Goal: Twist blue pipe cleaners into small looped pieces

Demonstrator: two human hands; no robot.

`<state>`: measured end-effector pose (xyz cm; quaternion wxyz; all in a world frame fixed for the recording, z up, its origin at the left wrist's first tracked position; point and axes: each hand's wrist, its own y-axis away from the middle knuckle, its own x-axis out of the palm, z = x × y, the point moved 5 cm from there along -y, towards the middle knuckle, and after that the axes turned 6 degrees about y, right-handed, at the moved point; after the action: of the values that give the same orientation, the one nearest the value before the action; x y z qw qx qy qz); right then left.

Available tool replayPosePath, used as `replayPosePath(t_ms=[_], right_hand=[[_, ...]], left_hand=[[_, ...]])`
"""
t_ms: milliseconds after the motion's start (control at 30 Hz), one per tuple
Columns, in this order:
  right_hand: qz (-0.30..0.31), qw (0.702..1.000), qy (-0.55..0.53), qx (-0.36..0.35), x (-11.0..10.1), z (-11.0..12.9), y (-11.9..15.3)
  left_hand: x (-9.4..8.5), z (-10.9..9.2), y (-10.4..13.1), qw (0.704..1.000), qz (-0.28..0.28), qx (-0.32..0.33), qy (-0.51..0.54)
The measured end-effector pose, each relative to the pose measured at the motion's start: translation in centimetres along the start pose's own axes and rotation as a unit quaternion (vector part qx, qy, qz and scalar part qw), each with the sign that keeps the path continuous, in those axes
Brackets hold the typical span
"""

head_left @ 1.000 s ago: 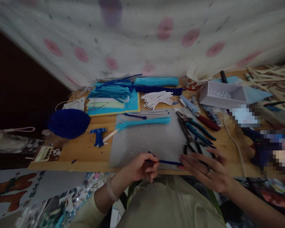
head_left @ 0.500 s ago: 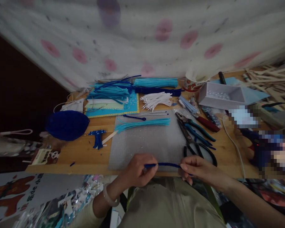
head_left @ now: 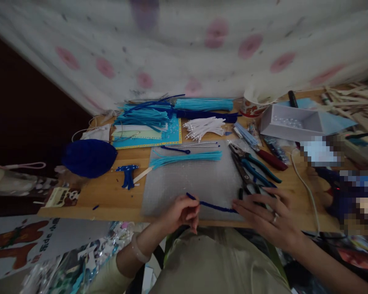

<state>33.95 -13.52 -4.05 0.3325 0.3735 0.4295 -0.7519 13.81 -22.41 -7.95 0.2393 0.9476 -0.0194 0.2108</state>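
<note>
A dark blue pipe cleaner stretches between my hands above the front edge of the mat. My left hand pinches it near one end, and a short tip sticks out past the fingers. At the other end, the fingertips of my right hand close on it; the thumb is hidden and the remaining fingers are spread out. Black-handled scissors lie just behind my right hand, partly covered by it. Next to them are pliers with blue-green handles. A light blue pipe cleaner bundle rests on the grey mat.
A dark blue fuzzy oval piece and a small blue T-shaped piece lie left. White stems sit at the back. A white box holds beads. A cable runs down the right side near a glue gun.
My right hand has turned back-up and spread some fingers, shifting right over the scissor handles. My left hand has moved slightly left, and more of the pipe cleaner shows between my hands.
</note>
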Motion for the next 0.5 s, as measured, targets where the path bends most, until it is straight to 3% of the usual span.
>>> replayPosePath(t_ms=[67, 100, 200, 267, 300, 400, 500], right_hand=[[0.029, 0.99, -0.109, 0.084, 0.4, -0.5, -0.9], [0.059, 0.969, -0.185, 0.15, 0.8, -0.8, -1.3], [0.204, 0.835, -0.407, 0.311, 3.2, -0.8, -1.2], [0.268, 0.758, -0.489, 0.338, 4.3, -0.3, -0.7], [0.285, 0.736, -0.512, 0.339, 4.6, -0.1, -0.3], [0.294, 0.721, -0.527, 0.34, 5.2, -0.4, 0.4], [0.294, 0.756, -0.488, 0.32, 5.0, -0.6, 0.3]], left_hand=[[-0.2, -0.9, 0.8, 0.997, -0.035, 0.047, -0.047], [-0.1, -1.5, 1.3, 0.991, -0.046, 0.08, -0.097], [0.5, -3.2, 2.5, 0.945, -0.038, 0.176, -0.272], [0.9, -3.7, 2.7, 0.922, -0.026, 0.21, -0.325], [0.8, -3.7, 2.7, 0.92, -0.028, 0.214, -0.328], [0.3, -2.7, 2.3, 0.954, -0.034, 0.169, -0.247], [0.1, -1.3, 2.0, 0.988, -0.02, 0.1, -0.115]])
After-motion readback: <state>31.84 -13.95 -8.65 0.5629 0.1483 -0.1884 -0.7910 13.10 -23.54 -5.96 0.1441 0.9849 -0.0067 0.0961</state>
